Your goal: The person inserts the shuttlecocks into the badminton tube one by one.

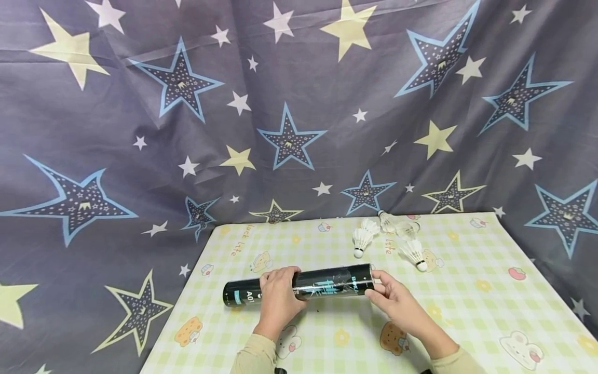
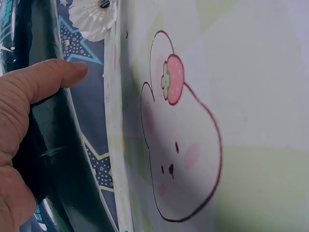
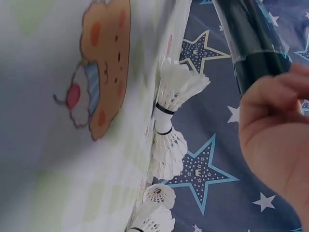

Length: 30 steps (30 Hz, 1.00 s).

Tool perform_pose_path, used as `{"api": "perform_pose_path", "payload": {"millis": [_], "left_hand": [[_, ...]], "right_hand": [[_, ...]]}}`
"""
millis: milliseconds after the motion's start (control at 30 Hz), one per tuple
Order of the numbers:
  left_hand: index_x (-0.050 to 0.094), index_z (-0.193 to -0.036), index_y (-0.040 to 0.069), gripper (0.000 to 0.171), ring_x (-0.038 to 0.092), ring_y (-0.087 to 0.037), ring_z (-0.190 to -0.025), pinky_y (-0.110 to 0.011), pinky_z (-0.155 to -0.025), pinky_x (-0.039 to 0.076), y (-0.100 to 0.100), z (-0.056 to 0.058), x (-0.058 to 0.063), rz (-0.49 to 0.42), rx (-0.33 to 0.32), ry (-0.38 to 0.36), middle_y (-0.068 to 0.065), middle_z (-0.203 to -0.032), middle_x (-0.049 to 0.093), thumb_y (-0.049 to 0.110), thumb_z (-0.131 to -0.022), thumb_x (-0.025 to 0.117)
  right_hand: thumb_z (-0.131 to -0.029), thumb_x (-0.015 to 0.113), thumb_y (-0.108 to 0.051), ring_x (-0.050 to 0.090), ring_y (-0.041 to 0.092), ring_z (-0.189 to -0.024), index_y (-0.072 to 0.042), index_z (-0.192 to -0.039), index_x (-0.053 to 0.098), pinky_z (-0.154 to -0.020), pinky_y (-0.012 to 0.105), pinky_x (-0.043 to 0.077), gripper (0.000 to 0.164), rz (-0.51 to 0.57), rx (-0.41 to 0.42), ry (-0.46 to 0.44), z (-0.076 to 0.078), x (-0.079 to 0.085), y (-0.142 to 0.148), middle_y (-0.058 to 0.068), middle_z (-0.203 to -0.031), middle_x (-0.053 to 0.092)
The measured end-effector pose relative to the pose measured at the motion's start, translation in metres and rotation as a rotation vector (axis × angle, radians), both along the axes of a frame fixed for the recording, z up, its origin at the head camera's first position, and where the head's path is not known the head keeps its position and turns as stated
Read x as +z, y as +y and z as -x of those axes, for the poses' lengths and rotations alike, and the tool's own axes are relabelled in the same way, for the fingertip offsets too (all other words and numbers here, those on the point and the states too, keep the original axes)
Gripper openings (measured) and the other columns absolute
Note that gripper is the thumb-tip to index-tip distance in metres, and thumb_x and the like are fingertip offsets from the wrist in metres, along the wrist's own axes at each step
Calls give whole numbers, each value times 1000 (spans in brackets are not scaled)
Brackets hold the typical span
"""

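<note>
A black shuttlecock tube with blue lettering lies sideways in the hands, close over the table. My left hand grips it left of its middle, and in the left wrist view the thumb extends across the dark tube. At the tube's right end, my right hand pinches the rim with thumb and curled fingers. The right wrist view shows that hand bent around the tube's end; its fingertips are partly hidden there. Whatever is inside the tube does not show.
Several white shuttlecocks lie beyond the right hand, among them a near one and another farther left. A checked cloth with cartoon prints covers the table. Behind its far edge hangs a dark star-patterned curtain.
</note>
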State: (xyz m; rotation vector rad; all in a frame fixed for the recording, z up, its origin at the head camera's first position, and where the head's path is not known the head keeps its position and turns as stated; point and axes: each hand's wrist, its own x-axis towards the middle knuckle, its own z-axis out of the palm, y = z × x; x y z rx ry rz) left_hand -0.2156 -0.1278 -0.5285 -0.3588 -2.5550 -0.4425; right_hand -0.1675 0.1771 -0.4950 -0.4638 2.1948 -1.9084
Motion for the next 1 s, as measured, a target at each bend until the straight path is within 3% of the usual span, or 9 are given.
{"api": "perform_pose_path", "payload": {"millis": [100, 200, 367, 567, 667, 833, 900, 1000], "left_hand": [[64, -114, 26, 77, 64, -20, -99, -45, -97, 36, 0, 0, -1, 5, -4, -5, 6, -107, 71, 35, -45, 96], [64, -114, 26, 76, 64, -20, -99, -44, -97, 35, -1, -1, -1, 5, -5, -3, 6, -106, 72, 33, -45, 96], [64, -114, 26, 77, 64, -19, -99, -44, -97, 35, -1, -1, 0, 7, 2, -15, 6, -107, 72, 33, -44, 96], [64, -114, 26, 77, 64, -19, -100, -44, -98, 35, 0, -2, 4, -3, 5, -22, 6, -108, 71, 33, -45, 96], [64, -115, 25, 77, 63, -19, -100, -44, -98, 35, 0, -1, 4, -7, 6, -25, 6, -109, 71, 33, -45, 96], [64, -115, 26, 78, 63, -19, -100, -43, -97, 34, -1, -1, 4, -12, 9, -25, 6, -108, 71, 32, -45, 96], [64, -114, 25, 78, 63, -20, -99, -43, -96, 35, -1, -1, 3, -12, 6, -11, 6, -107, 71, 32, -44, 96], [64, -114, 24, 79, 64, -20, -98, -44, -95, 35, -1, -2, 2, -10, -2, 4, 5, -107, 72, 32, -43, 96]], "right_hand": [[-102, 53, -20, 40, 0, -50, -2, -142, 39, -44, 24, 33, 47, 48, 103, -19, 3, -1, 4, 11, -108, 74], [-102, 52, -21, 37, 3, -42, -2, -144, 37, -38, 21, 33, 48, 75, 140, -55, 5, -2, 5, 7, -102, 75], [-101, 56, -24, 41, 5, -45, -7, -145, 37, -40, 21, 35, 51, 62, 105, -81, 5, -4, 7, 2, -102, 74], [-94, 65, -17, 59, 5, -63, -4, -138, 47, -53, 25, 51, 49, -35, 25, 44, 9, 2, 34, 16, -115, 70], [-94, 67, -24, 64, 10, -72, -7, -135, 52, -61, 30, 54, 47, -207, -68, 106, 22, 12, 59, 17, -111, 71], [-96, 64, -28, 65, 12, -72, -7, -138, 50, -63, 32, 52, 49, -656, -253, 205, 63, 23, 104, 10, -95, 73], [-97, 62, -26, 66, 13, -73, -6, -143, 45, -63, 34, 52, 53, -789, -251, 195, 78, 21, 117, 9, -94, 73], [-97, 61, -27, 64, 14, -69, -5, -148, 38, -58, 36, 49, 60, -917, -185, 157, 95, 16, 126, 7, -90, 71]]}}
